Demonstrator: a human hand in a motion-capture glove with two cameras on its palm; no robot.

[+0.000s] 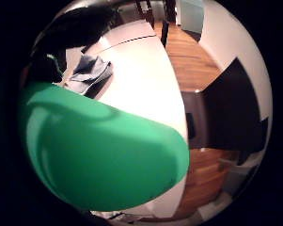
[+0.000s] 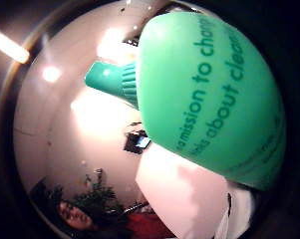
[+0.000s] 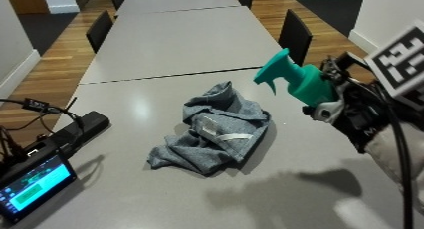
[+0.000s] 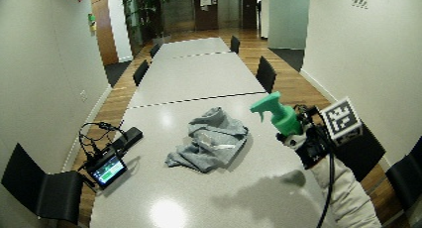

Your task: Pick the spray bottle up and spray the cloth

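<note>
In the outside view a green spray bottle (image 3: pixel 301 79) hangs in the air above the right side of the grey table (image 3: pixel 165 45), its nozzle pointing left toward the cloth. My gloved right hand (image 3: pixel 354 112) grips the bottle's body from the right. A crumpled grey-blue cloth (image 3: pixel 215 129) lies on the table, below and left of the nozzle. The bottle's green body fills both palm views (image 1: pixel 103 155) (image 2: pixel 209 94), and the cloth (image 1: pixel 89 70) shows beyond it on the table. The wide outside view shows the same: bottle (image 4: pixel 280 114), hand (image 4: pixel 313 141), cloth (image 4: pixel 211 139).
A small monitor (image 3: pixel 33 181) with a black box and cables sits at the table's left front edge. Black chairs (image 3: pixel 295 35) stand along both long sides. A seam crosses the table behind the cloth. A wall runs close on the right.
</note>
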